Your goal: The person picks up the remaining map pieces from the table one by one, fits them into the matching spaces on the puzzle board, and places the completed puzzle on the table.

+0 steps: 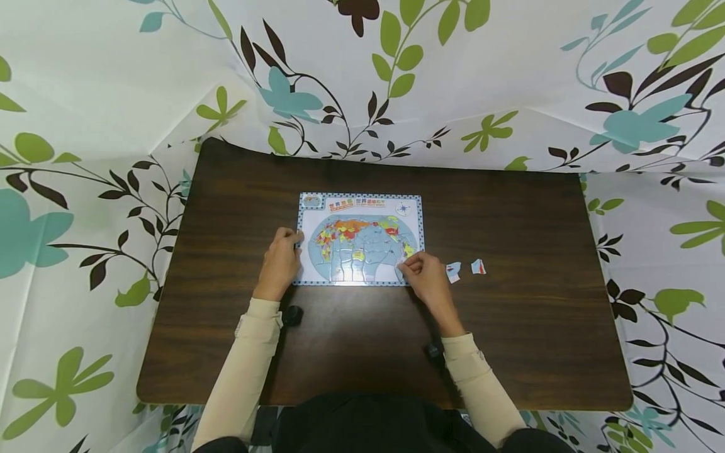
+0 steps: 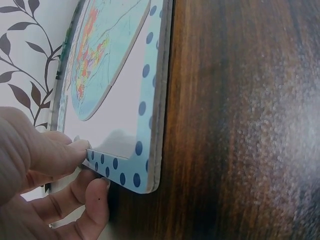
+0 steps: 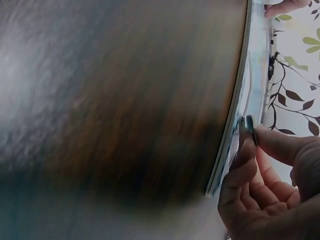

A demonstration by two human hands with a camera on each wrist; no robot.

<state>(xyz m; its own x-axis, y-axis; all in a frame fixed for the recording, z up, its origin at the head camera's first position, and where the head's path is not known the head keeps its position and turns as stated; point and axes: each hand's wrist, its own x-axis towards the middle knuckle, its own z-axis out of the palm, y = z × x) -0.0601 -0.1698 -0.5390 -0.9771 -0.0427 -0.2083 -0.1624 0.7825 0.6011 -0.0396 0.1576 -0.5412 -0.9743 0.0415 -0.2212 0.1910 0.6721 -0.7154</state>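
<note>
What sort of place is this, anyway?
Possibly a screened-off spot for tabletop activities, though the wider building doesn't show. Leaf-patterned sheeting stands behind and beside a dark table, and a world-map puzzle lies on it.

A dark brown wood-grain table (image 1: 538, 314) with rounded near corners spreads across the head view, its surface catching a pale, speckled sheen in the left wrist view. White fabric (image 1: 107, 75) shows beyond its far edge and both sides, printed with teal blossoms (image 1: 640, 123), lime-green leaves (image 1: 391, 33), dark brown leafy sprigs (image 1: 48, 194) and, low on the left, a green bird-shaped motif (image 1: 136, 294).
</note>
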